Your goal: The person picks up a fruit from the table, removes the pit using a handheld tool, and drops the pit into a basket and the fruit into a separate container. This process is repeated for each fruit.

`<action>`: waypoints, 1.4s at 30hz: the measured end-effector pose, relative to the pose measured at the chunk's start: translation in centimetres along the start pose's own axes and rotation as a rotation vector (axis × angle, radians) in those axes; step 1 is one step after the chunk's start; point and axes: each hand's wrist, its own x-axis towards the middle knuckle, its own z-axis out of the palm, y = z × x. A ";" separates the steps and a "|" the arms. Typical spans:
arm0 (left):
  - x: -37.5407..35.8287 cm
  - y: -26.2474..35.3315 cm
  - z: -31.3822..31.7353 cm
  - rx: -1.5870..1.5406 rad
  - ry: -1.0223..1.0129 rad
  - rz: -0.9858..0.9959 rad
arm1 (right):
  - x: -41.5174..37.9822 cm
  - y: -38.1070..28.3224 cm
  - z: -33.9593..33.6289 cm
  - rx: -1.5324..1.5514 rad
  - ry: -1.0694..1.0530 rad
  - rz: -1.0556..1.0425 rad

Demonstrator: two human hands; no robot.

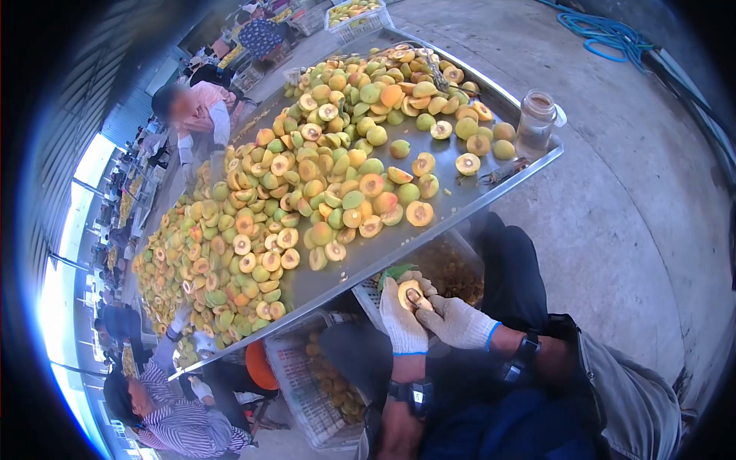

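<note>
In my left hand [403,320], gloved in white knit with a blue cuff, rests an apricot half [411,291], cut side up, a brown pit in its middle. My right hand [460,320] wears a matching glove; its thumb and fingers close on the same half, right at the pit. Both hands are over a white crate [464,249] holding brown pits, below the near edge of a metal table [322,284]. A green leaf [396,271] shows just behind my left fingers. Heaps of halved apricots [268,199] cover much of the table.
A clear jar [534,126] stands at the table's right corner, by dark tools [506,172]. Another crate [307,383] with apricots sits on the floor at left. Co-workers [203,107] and a person in stripes [188,422] are along the far side. A blue hose [609,34] lies beyond.
</note>
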 end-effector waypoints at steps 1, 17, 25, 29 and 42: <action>-0.1 0.1 -0.3 -0.017 -0.032 -0.003 | 0.1 0.2 0.2 0.028 -0.003 -0.046; -1.4 2.1 0.1 0.324 -0.086 0.117 | -1.2 -1.1 1.1 0.053 -0.060 -0.012; -1.3 3.0 -0.6 0.406 -0.265 0.183 | -1.9 -0.8 0.9 0.554 -0.332 0.217; -1.4 3.7 -0.5 0.455 -0.309 0.170 | -1.8 0.3 0.7 0.708 -0.439 0.228; -0.7 4.6 -1.3 0.677 -0.633 0.154 | -1.7 1.8 -0.7 0.880 -0.606 0.287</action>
